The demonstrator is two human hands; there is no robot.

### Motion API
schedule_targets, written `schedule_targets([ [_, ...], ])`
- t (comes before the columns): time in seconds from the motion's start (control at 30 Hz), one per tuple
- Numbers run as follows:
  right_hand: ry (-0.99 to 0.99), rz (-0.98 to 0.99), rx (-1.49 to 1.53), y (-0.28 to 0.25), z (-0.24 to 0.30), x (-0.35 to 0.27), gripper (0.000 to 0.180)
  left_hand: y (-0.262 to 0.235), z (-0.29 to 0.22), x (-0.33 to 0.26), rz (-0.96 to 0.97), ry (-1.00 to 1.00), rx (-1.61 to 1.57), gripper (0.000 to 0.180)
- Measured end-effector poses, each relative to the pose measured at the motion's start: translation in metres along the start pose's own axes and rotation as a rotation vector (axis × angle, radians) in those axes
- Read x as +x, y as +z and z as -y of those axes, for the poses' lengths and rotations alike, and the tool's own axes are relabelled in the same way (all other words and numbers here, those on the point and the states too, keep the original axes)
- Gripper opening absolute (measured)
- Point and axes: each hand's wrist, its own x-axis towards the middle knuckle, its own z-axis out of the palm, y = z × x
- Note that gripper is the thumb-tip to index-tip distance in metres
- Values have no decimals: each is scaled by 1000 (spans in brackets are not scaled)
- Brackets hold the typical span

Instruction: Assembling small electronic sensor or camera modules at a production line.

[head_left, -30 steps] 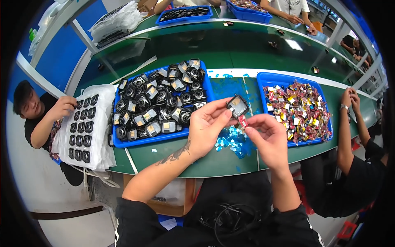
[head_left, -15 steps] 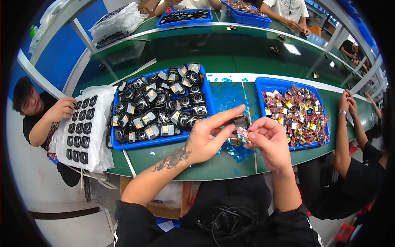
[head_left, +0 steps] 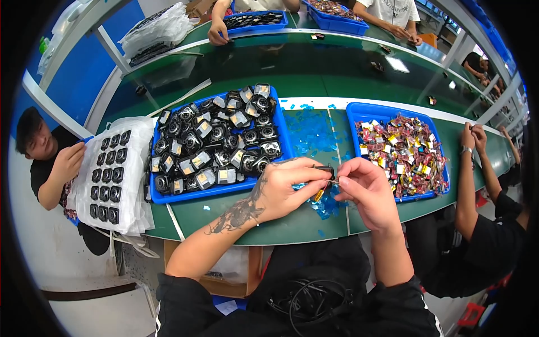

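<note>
Between its thumb and fingers, my left hand (head_left: 286, 182) grips a small black housing (head_left: 324, 168), seen edge-on. A small yellow piece (head_left: 319, 195) shows just under its fingertips. Close on the right, my right hand (head_left: 366, 188) pinches with thumb and forefinger at the housing's edge; what it holds there is too small to make out. Left of my hands, a blue tray (head_left: 219, 196) is heaped with black camera-like housings (head_left: 193, 140). To the right, another blue tray (head_left: 352, 119) holds a pile of small red circuit boards (head_left: 401, 149) with white and yellow parts.
Blue film scraps (head_left: 311, 132) litter the green table (head_left: 264, 233) between the trays. A white plastic tray stack (head_left: 126, 185) with rows of housings stands at the left, a co-worker's hand (head_left: 68, 162) beside it. Across the green conveyor (head_left: 247, 64) sit more people and trays.
My left fingers have closed in around the housing, which has turned edge-on. The red-and-white piece at my right fingertips no longer shows. A person across the conveyor has reached a hand down onto it.
</note>
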Motion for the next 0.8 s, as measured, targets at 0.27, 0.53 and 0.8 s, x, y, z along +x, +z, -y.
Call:
schedule_targets([
  [0.27,-146,-86,-206,12,-7,-7,15,2,1,2,146,-648,-609,15],
  [0.53,-257,-242,-328,18,-18,1,26,11,3,-2,42,-443,-585,37],
  [0.8,-309,-265,-379,16,-22,1,31,14,-1,-3,-8,-424,-562,34],
])
